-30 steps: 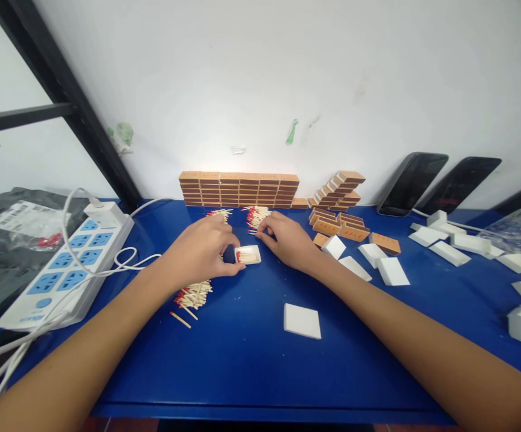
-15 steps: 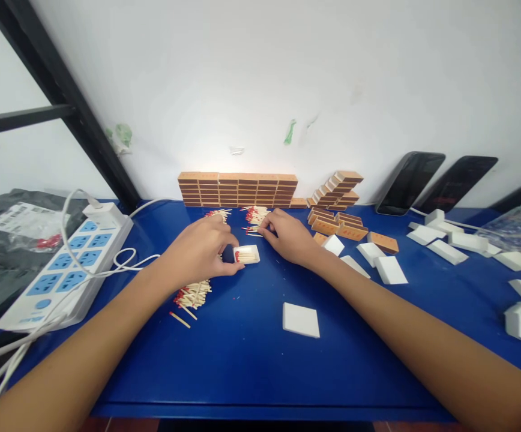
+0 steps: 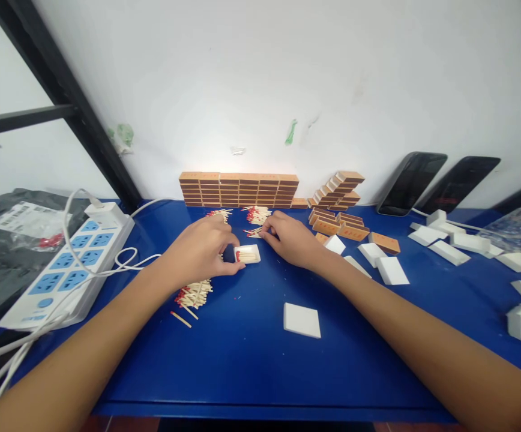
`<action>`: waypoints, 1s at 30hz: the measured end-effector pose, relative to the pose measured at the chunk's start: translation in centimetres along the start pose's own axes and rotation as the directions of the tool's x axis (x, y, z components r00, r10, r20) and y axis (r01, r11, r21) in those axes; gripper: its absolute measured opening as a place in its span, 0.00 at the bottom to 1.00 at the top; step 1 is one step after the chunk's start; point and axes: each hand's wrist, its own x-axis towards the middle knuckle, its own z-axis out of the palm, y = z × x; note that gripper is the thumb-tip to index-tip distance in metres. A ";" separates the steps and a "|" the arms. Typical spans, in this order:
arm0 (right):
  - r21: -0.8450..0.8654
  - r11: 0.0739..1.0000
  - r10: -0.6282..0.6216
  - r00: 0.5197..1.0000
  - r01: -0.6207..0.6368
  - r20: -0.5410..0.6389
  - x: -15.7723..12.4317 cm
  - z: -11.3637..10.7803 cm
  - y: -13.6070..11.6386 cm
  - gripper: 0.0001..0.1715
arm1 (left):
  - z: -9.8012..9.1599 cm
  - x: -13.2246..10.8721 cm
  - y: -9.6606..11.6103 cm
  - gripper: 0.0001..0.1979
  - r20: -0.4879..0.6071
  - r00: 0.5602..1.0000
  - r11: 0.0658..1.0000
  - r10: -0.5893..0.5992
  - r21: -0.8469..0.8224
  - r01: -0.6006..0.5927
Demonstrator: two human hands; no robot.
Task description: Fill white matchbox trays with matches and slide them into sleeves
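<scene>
A small white matchbox tray (image 3: 252, 259) with red-tipped matches lying in it is held at its left end between the thumb and fingers of my left hand (image 3: 206, 247). My right hand (image 3: 290, 238) is closed in a pinch on the ends of a few matches (image 3: 252, 232), just behind the tray. Beyond them lies a loose heap of matches (image 3: 259, 215). Another small heap (image 3: 219, 213) is partly covered by my left hand. Near my left wrist a larger pile of matches (image 3: 195, 294) spreads over the blue table (image 3: 242, 360).
Brown matchboxes stand in a stacked row (image 3: 239, 191) against the wall, with a stepped stack (image 3: 339, 187) beside it. White trays (image 3: 392, 271) lie scattered right; one white tray (image 3: 302, 320) is in front. A power strip (image 3: 66, 270) with cables sits left. Two phones (image 3: 411, 183) lean on the wall.
Both hands stay in nearly the same place. The fingers of my right hand have shifted very slightly at the few matches; the view has moved a little.
</scene>
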 end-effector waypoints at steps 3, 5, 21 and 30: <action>0.000 1.000 -0.007 1.000 0.007 0.006 -0.1 -0.2 -0.1 0.08 | 0.0 0.0 0.0 0.11 -0.005 1.000 1.000 -0.001 0.000 0.001; 0.006 1.000 -0.023 1.000 0.023 -0.018 -0.2 -0.2 -0.1 0.07 | 0.0 0.0 0.1 0.11 -0.004 1.000 1.000 -0.008 -0.001 0.008; -0.019 0.999 -0.046 0.999 0.046 0.018 0.5 0.0 0.6 0.06 | 0.0 0.1 -0.2 0.12 0.032 0.999 1.000 -0.008 -0.012 0.009; -0.077 0.996 -0.042 0.998 0.046 0.057 0.6 -0.2 0.7 0.06 | -0.2 0.1 -0.1 0.11 0.036 0.999 1.000 -0.009 -0.010 0.010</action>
